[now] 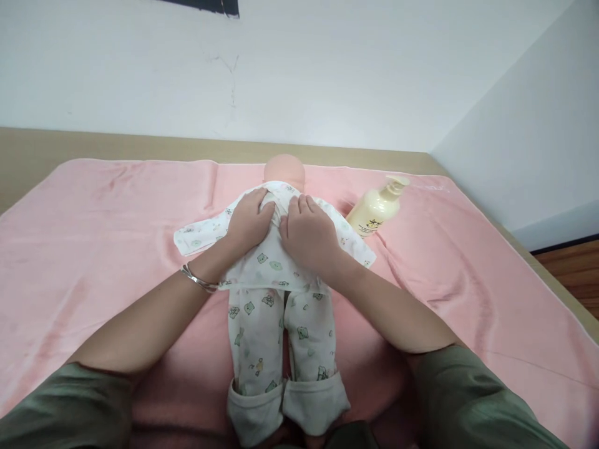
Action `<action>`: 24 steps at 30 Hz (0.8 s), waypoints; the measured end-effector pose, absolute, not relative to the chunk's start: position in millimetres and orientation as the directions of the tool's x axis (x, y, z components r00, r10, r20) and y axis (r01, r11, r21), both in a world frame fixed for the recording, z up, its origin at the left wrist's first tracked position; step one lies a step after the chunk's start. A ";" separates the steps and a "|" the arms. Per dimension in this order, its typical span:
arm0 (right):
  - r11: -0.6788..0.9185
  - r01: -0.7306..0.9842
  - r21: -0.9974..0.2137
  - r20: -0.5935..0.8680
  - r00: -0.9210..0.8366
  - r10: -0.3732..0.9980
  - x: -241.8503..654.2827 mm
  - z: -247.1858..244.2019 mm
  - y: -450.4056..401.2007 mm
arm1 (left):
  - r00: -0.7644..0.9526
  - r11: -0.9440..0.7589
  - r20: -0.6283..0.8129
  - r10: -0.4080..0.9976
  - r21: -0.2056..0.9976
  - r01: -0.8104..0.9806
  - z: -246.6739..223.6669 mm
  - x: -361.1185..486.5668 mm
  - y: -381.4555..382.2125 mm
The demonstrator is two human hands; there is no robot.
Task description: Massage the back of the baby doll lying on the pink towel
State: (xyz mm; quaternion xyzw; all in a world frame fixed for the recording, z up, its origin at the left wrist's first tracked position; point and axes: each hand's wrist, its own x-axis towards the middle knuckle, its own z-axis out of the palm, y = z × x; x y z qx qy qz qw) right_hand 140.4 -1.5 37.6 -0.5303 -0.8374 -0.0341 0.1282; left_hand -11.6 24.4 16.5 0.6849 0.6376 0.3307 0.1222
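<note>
A baby doll lies stretched out on a pink blanket, its bare smooth head [284,169] pointing away from me. It wears a white patterned top [276,265] and matching pants [262,337] with turned-up cuffs. My left hand [251,219] rests flat on the upper left of the top, fingers extended. On the upper right of the top lies my right hand [309,231], also flat with its fingers extended. A small gap of cloth shows between the two hands. Neither hand grips anything that I can see. The doll's sleeves spread out to both sides.
A cream pump bottle [374,209] lies tilted on the pink blanket [468,268], right of the doll. The blanket covers most of a wooden surface [140,144]. White walls [327,68] stand behind and to the right.
</note>
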 end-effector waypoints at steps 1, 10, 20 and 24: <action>0.440 0.894 -0.086 0.259 -0.406 0.876 140.1 36.8 -2.6 | -0.038 -0.156 0.300 0.953 0.593 0.790 16.6 -11.1 24.6; 0.387 0.878 -0.282 0.148 -0.359 0.921 149.1 44.5 35.7 | 0.005 -0.244 0.416 0.909 0.524 0.816 15.8 14.1 -11.1; 0.453 0.889 -0.065 0.264 -0.423 0.867 145.7 38.8 2.8 | -0.083 -0.096 0.242 0.967 0.645 0.758 18.0 -7.8 19.3; 0.377 0.888 -0.265 0.159 -0.345 0.925 152.4 43.4 31.7 | -0.033 -0.187 0.373 0.927 0.538 0.822 9.8 3.2 5.0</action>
